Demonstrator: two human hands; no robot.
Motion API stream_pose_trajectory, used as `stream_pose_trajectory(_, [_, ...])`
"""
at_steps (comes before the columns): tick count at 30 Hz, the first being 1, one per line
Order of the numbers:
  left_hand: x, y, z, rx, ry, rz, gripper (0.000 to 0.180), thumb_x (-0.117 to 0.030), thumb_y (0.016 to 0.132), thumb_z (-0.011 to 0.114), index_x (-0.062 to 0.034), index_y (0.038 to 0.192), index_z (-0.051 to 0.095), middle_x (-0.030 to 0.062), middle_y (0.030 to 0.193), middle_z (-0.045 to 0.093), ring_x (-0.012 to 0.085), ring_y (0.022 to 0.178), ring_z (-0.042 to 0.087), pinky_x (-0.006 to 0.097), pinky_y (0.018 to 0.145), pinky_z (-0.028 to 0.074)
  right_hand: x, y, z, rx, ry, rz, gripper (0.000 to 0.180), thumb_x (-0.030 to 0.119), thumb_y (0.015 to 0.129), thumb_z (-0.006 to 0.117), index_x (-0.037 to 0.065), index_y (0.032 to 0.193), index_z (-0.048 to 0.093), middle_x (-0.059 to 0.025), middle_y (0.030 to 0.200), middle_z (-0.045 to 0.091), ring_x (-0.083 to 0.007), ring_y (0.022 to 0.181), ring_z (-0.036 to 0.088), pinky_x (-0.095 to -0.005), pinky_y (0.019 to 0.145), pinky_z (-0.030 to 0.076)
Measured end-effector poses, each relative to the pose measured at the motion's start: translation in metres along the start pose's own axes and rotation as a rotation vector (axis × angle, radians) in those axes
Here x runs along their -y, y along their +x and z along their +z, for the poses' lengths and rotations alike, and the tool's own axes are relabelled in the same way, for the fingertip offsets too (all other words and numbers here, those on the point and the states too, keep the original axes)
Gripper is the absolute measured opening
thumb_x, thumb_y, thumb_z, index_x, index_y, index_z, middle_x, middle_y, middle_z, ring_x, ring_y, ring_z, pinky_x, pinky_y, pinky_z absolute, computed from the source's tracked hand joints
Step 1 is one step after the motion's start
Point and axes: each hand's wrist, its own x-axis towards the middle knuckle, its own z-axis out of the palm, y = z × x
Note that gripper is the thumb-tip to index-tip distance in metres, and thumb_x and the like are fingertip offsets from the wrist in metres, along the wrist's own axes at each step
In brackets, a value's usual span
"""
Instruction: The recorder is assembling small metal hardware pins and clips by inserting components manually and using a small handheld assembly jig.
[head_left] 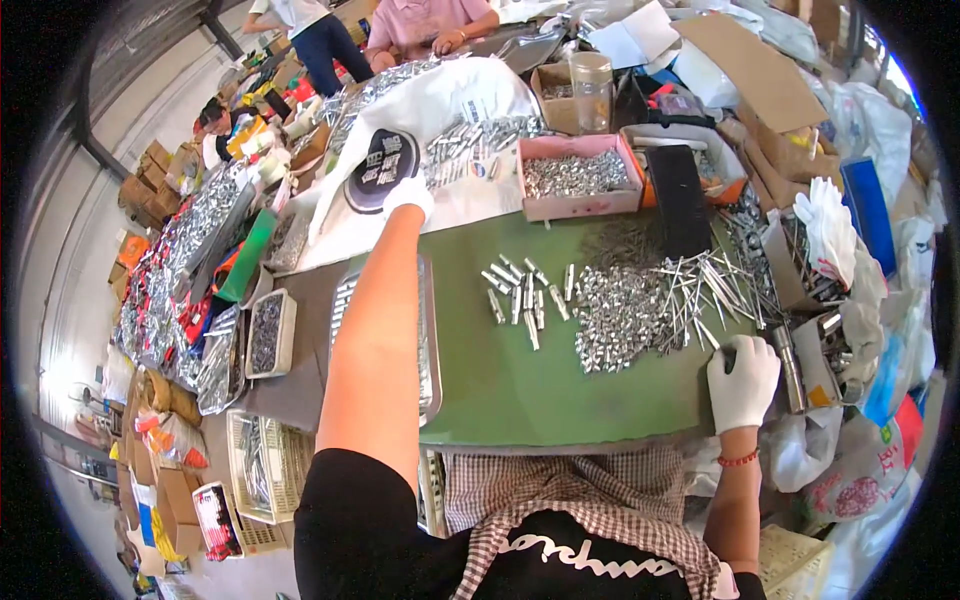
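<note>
Dark, rounded flat piece with pale markings (383, 168) lies on a white printed sack (328, 212) across the far left part of the green-topped table (480, 395). Over its near right rim is the left hand (410, 198) in a white glove, arm stretched out; its fingers are hidden, so I cannot tell whether that grip is apart or clamped on the piece. Silver metal parts lie on the sack just beyond this hand.

By the table's near right corner rests the right hand (743, 375), also white-gloved, back upward, with its fingers curled; I cannot tell whether this grip holds anything. Just beyond it, long thin silver metal rods (708, 287) lie crisscrossed, their left ends over a heap of small short silver sleeves (615, 322). Left of the heap, near the table's middle, are loose slim silver cylinders (516, 302).

Toward the far edge stand an open pink carton (583, 207) full of small metal pieces and, to its right, a black rectangular block (680, 200). Along the right edge, a thick silver metal cylinder (789, 370) lies just beside the right hand. A grey-rimmed tray (430, 345) sits partly beneath the left forearm.
</note>
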Motion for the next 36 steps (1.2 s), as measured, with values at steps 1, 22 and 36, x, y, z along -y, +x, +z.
stream_pose_trajectory(1, [-0.016,0.005,-0.006,0.114,0.022,-0.033,0.04,-0.019,0.093,0.05,-0.0066,0.128,0.065,0.0198,0.126,0.067,0.0371,0.116,0.065,0.047,0.098,0.052,-0.003,-0.003,-0.002,0.017,-0.008,0.017,0.022,0.013,0.074,0.072,0.009,0.092,0.061,-0.0092,0.092,0.062,-0.0312,0.088,0.059,-0.0442,0.079,0.044])
stream_pose_trajectory(22, [-0.149,-0.357,-0.147,0.103,-0.323,0.698,0.008,-0.015,0.083,0.066,-0.0096,0.089,0.066,0.0095,0.086,0.064,0.0312,0.08,0.061,0.043,0.075,0.047,-0.006,0.013,-0.037,0.003,0.028,-0.012,0.011,0.018,0.09,0.066,0.008,0.09,0.063,-0.0162,0.072,0.064,-0.0383,0.068,0.063,-0.048,0.063,0.051])
stream_pose_trajectory(36, [-0.164,-0.386,-0.118,-0.079,-0.64,0.476,0.01,-0.011,0.078,0.073,-0.0091,0.088,0.071,0.0081,0.087,0.066,0.0319,0.083,0.063,0.043,0.074,0.048,0.029,0.035,-0.03,0.196,0.33,-0.318,0.011,0.015,0.089,0.062,0.011,0.096,0.069,-0.0136,0.088,0.064,-0.0353,0.084,0.064,-0.0444,0.076,0.052])
